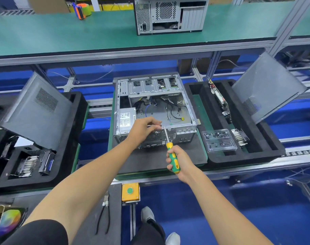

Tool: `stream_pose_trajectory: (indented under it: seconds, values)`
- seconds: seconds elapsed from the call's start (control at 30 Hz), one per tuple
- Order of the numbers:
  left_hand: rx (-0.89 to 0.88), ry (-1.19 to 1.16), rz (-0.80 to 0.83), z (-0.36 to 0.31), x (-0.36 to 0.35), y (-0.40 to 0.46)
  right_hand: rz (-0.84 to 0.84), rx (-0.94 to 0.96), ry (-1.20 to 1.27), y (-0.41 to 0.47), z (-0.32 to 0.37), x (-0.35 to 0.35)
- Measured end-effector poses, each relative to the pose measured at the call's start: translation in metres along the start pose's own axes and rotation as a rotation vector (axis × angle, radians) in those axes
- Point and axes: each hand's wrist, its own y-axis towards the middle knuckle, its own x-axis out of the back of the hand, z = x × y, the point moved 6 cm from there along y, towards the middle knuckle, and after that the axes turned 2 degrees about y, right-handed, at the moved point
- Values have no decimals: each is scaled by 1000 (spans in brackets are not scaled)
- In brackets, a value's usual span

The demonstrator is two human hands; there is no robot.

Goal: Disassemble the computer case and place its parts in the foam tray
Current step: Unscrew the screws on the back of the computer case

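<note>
Partly, your left hand (143,127) hides the spot where the screwdriver (170,150) tip meets the rear edge of the computer case (150,106), so you cannot see any screw there; your fingertips are pinched together near the top of the metal shaft, but what they pinch is too small to tell. Your right hand (179,162) grips the green and yellow handle with curled fingers. The open case lies on its side on a dark mat (150,160) in front of you, with the power supply (126,119) and loose cables inside. To your right stands one foam tray (257,152), just beside the mat; it holds a circuit card (219,99) upright in a slot, a clear plastic box (219,142) with small dark parts that are hard to make out, and one grey side panel (267,89) leaning on its far edge. To your left, a second foam tray (76,138) is cut off by the frame edge, with another grey panel (37,110) leaning over it. One more case (170,15) stands on the green shelf (62,32) above. One pair of pliers (103,214) and one yellow button box (130,191) lie near your knees.
</note>
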Motion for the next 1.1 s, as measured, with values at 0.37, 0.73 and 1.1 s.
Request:
stream_pose_trajectory:
  seconds: [0.37, 0.73, 1.1]
  values:
    - [112, -139, -237, -2, 23, 16, -80, 200, -256, 21, 73, -26]
    - [625, -907, -221, 13, 20, 21, -73, 312, -500, 46, 117, -56]
    - [534, -626, -122, -9, -2, 21, 169, 351, -630, 61, 108, -94]
